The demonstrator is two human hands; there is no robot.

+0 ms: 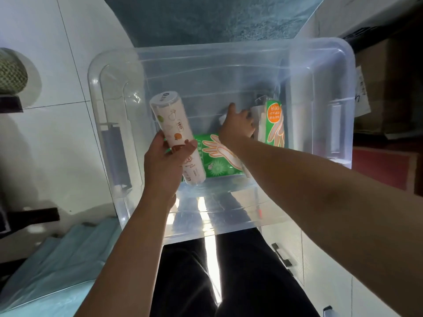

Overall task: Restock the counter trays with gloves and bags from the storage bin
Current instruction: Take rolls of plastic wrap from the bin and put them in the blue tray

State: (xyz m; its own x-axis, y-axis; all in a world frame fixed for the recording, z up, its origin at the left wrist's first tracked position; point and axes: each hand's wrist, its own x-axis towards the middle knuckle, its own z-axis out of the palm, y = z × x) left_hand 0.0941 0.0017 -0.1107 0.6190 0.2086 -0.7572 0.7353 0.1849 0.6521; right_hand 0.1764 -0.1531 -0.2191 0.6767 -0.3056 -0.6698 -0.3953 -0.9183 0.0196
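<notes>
With right hand [237,125] reaching deep into the clear storage bin [338,72], grip curled on something pale beside the upright glove pack [274,121]; exactly what is held, not discernible. Left hand [166,162] clamped round bag roll [175,133], long axis tilted near-upright, near the left wall. Second glove pack [217,160] flat on bin floor, just below right wrist; bin set on pale tiled floor [57,122], room tight.

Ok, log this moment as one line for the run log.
stage: picking from clear bin | left hand: holds bag roll | right hand: reaching inside bin, grasp unclear | glove packs remain in bin
</notes>
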